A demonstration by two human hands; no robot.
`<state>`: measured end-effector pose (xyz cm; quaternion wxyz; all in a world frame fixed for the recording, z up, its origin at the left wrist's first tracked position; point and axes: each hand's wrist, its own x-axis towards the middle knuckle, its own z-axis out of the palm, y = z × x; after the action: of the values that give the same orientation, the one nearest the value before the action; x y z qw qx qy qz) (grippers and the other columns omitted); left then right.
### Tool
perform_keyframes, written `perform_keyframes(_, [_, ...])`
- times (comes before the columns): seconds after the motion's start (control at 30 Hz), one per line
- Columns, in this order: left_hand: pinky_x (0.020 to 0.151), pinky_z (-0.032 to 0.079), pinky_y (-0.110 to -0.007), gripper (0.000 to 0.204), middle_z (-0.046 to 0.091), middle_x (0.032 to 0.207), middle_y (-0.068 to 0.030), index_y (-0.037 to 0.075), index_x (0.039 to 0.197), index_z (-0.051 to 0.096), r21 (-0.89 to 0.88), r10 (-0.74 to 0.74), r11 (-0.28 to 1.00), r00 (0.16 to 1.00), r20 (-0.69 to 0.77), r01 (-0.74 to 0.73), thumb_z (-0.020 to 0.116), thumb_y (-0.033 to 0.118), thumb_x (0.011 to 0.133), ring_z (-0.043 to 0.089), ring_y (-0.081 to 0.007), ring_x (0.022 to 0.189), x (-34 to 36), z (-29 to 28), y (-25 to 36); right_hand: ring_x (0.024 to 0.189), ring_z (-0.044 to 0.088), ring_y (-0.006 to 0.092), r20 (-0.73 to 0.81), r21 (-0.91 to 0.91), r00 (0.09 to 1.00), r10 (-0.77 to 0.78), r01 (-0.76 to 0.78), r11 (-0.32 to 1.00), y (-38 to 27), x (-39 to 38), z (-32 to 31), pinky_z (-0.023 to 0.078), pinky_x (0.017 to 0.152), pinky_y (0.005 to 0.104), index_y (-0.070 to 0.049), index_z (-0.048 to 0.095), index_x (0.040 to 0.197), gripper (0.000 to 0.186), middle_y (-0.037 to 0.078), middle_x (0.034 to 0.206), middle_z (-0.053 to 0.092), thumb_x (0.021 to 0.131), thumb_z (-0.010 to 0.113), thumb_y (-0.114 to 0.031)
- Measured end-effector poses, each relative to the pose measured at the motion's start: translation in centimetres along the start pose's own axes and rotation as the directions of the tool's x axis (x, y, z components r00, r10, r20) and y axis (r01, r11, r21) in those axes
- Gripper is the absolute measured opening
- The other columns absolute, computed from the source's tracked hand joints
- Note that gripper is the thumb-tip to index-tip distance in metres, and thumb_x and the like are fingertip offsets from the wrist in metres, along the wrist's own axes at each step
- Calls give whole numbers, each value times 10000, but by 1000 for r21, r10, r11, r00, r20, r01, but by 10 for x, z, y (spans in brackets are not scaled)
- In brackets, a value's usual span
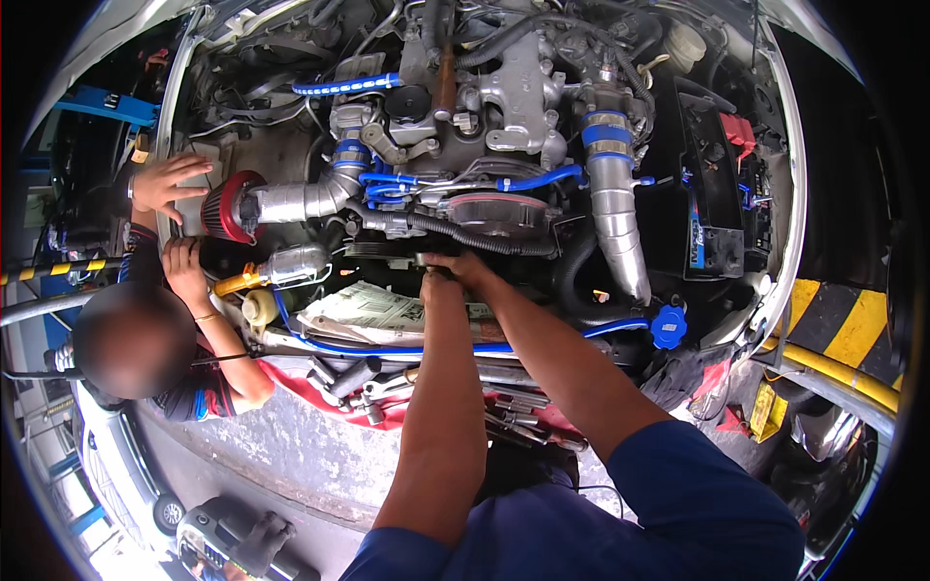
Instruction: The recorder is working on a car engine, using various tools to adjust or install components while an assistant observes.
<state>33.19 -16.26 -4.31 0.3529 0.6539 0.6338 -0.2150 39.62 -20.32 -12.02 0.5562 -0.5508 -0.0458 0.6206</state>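
Silver-grey metal engine (520, 89) sits mid white-rimmed engine bay (796, 174). Loose metal tools (356, 376) along the bay's front edge, then printed newspaper (363, 315). Bare left hand (441, 283) and right hand (465, 268) are close together at the engine's front, fingers hidden, so can't tell their grip tbh.

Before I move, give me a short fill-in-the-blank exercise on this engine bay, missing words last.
The red cone-shaped air filter lies to the ____ of the camera wearer's bare left hand.
The short sleeve that goes with the bare right hand is coloured ____.
The loose silver metal tools lie on a ____ cloth.
The scalloped blue plastic cap lies to the ____ of both hands.

Missing words: left; blue; red; right.
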Motion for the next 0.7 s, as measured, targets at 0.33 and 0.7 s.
perform_keyframes(0.33, [1057,497,-403,714,617,1363,-160,71,1408,523,-21,30,999,999,33,-30,774,309,782,595,-301,1273,-7,-1,-14,964,645,163,-26,119,991,128,-124,985,-31,-33,19,485,879,341,-57,725,1075,365,54,1052,719,809,861,-266])
perform_keyframes(0.7, [938,539,-490,452,667,1128,-288,-48,1185,623,-140,146,970,937,-317,-198,683,243,845,649,-421,1121,2,28,-24,767,607,124,96,193,992,85,-102,976,-23,-20,10,474,724,285,-76,742,961,260,5,877,693,850,823,-296])
